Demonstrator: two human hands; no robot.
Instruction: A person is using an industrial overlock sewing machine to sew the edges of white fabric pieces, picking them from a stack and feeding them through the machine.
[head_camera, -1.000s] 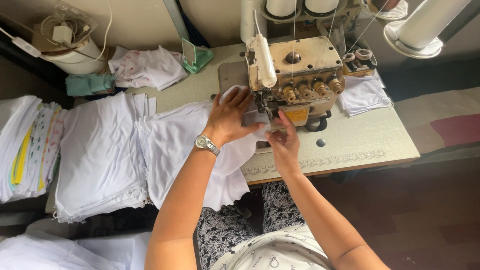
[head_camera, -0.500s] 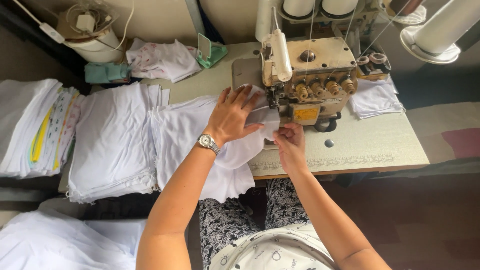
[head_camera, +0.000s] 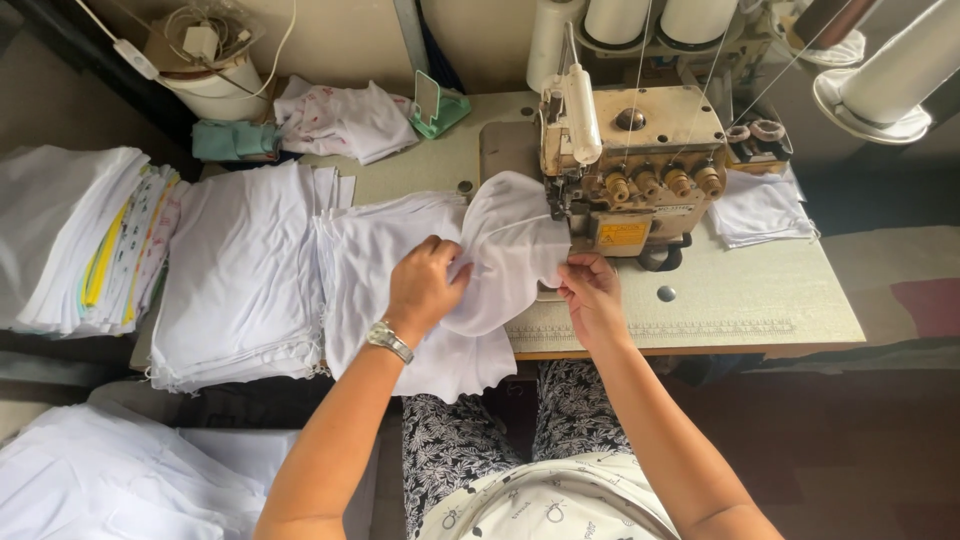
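Observation:
A cream overlock sewing machine (head_camera: 640, 160) stands on the beige table (head_camera: 740, 300). A white curved fabric piece (head_camera: 510, 245) lies at the machine's left side and droops toward me. My left hand (head_camera: 425, 285), with a wristwatch, pinches this piece at its left edge. My right hand (head_camera: 590, 295) grips its right edge just below the machine's front. Under the piece lies a stack of white cut fabric (head_camera: 385, 270) that hangs over the table's front edge.
Tall piles of white fabric (head_camera: 240, 275) fill the table's left, with another pile (head_camera: 70, 240) further left. A small white stack (head_camera: 760, 210) sits right of the machine. Thread cones (head_camera: 620, 20) stand behind it. A crumpled printed cloth (head_camera: 340, 120) and green holder (head_camera: 440, 105) lie at the back.
My left hand has pulled back from the machine toward me and closed on the fabric's edge. The white piece now sags between both hands. The camera has shifted.

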